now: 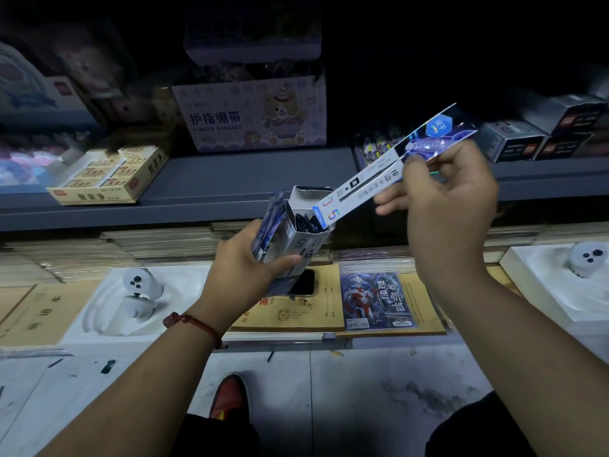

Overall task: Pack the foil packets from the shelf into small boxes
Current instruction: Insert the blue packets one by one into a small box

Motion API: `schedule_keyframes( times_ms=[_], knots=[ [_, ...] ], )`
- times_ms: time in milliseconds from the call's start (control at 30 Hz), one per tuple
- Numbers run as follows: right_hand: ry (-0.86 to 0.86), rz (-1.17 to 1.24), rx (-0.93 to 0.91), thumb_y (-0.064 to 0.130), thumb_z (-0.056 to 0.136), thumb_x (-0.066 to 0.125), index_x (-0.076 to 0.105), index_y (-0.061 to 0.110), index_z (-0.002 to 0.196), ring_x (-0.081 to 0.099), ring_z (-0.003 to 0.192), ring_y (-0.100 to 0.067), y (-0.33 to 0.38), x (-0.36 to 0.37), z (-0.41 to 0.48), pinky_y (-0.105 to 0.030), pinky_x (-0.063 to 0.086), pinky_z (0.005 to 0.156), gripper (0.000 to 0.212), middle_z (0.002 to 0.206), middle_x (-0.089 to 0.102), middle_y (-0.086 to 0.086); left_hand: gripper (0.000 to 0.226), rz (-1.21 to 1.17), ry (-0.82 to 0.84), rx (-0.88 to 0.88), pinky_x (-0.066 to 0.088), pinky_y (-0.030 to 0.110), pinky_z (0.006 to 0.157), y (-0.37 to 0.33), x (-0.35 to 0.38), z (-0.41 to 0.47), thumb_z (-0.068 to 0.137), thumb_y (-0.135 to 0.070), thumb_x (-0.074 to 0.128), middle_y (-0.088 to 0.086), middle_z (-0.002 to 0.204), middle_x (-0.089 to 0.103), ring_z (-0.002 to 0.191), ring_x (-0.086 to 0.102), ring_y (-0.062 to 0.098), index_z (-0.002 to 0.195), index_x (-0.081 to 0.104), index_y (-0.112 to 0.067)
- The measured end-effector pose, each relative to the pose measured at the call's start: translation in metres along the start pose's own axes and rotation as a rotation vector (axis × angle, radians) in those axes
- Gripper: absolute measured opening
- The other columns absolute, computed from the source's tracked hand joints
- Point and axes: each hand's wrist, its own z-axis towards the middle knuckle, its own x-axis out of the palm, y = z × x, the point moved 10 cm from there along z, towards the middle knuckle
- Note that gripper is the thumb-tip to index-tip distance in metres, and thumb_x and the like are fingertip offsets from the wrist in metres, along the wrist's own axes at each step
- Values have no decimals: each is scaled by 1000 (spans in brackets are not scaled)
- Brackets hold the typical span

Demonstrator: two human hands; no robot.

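While our left hand (244, 268) grips the small box (304, 234), the tilted foil packet (372, 178) pinched by our right hand (451, 206) may jam going in.

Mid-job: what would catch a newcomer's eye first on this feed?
The shiny foil packet at centre, pinched by the right hand, its lower end at the mouth of the open small box gripped by the left hand. Behind, a pale finger-bandage carton stands on the shelf.
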Motion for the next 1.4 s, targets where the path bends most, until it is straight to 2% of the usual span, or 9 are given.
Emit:
schedule_keyframes(
  times_ms=[267,433,600,767,900,1000,1133,1267,1400],
  knots=[
    [132,-126,-44,5,97,61,51,7,83,71,54,-19,-3,20,-11,-43,60,60,17,59,70,4,57,-29,0,29,50,7,74,-8,1,-3,78,-45,82,-24,113,64,99,62,-7,129,58,-36],
    [311,-495,-181,16,87,75,59,14,66,48,54,-8,-10,53,-27,-25,38,54,27,68,52,7,47,17,-17,68,46,0,67,-17,1,-6,80,-40,83,-31,100,59,90,58,-15,119,56,-38],
    [464,-677,7,23,87,75,51,14,63,51,60,-18,-37,58,-29,-33,42,58,35,70,52,1,51,81,7,89,45,2,70,-15,2,-5,80,-47,80,-24,109,65,97,62,-5,124,61,-31],
    [405,-584,-35,26,91,74,68,14,78,49,52,-11,-24,51,-24,-23,36,50,18,65,64,-2,49,139,58,100,47,6,70,-13,7,-5,81,-53,76,-26,103,62,91,63,-6,123,58,-36],
    [416,-593,-49,16,93,72,74,13,78,63,49,-17,-22,50,-25,-33,52,52,15,58,64,2,40,148,68,106,44,4,65,-17,10,-6,82,-47,79,-27,93,61,85,60,-10,114,56,-40],
    [420,-585,-29,13,93,71,72,12,77,65,45,-13,-25,50,-27,-19,47,45,16,57,64,2,42,143,75,109,44,4,65,-17,12,-5,82,-49,78,-24,95,63,86,62,-7,117,59,-35],
    [400,-538,28,12,92,71,70,8,81,67,48,-19,-29,48,-25,-39,58,51,12,59,66,-8,51,119,68,121,51,7,70,-17,12,-4,82,-50,78,-19,108,68,94,65,0,126,60,-32],
    [414,-474,65,8,94,70,70,7,81,60,36,-7,-27,49,-30,-19,47,37,13,57,65,-5,48,113,59,113,49,5,68,-17,10,-4,82,-50,79,-18,106,68,91,65,0,123,60,-33],
    [406,-491,50,9,95,70,70,7,80,59,34,-7,-26,52,-33,-18,43,33,15,60,66,-5,50,117,64,131,48,5,68,-21,12,-6,82,-49,79,-17,107,68,93,65,1,124,59,-32]
  ],
)
